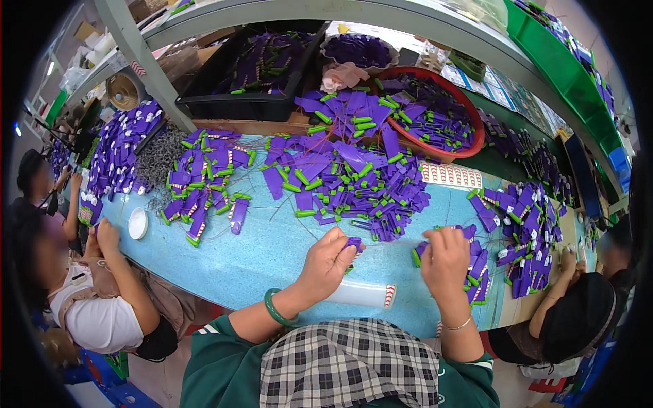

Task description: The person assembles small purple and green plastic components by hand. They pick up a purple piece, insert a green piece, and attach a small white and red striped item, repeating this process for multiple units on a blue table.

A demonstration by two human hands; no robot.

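Observation:
My left hand (322, 265), with a green bangle at its wrist, is closed in a pinch on a small purple plastic part (352, 243). To its right, my right hand (445, 261) has its fingers curled together over the near edge of a small pile of purple parts with green ends (479, 268). Whatever its fingertips hold, if anything, is hidden. On the blue tabletop between and below the hands lies a translucent backing strip (357, 294) with red-and-white striped stickers (390, 296) at its right end. Beyond my hands spreads a large heap of purple and green parts (371, 187).
A striped sticker sheet (451, 175) lies behind the heap, near a red basin (480, 129) of parts. At the back stand a black crate (235, 107) and a metal shelf frame (129, 47). A white lid (138, 223) lies left. Co-workers sit on both sides.

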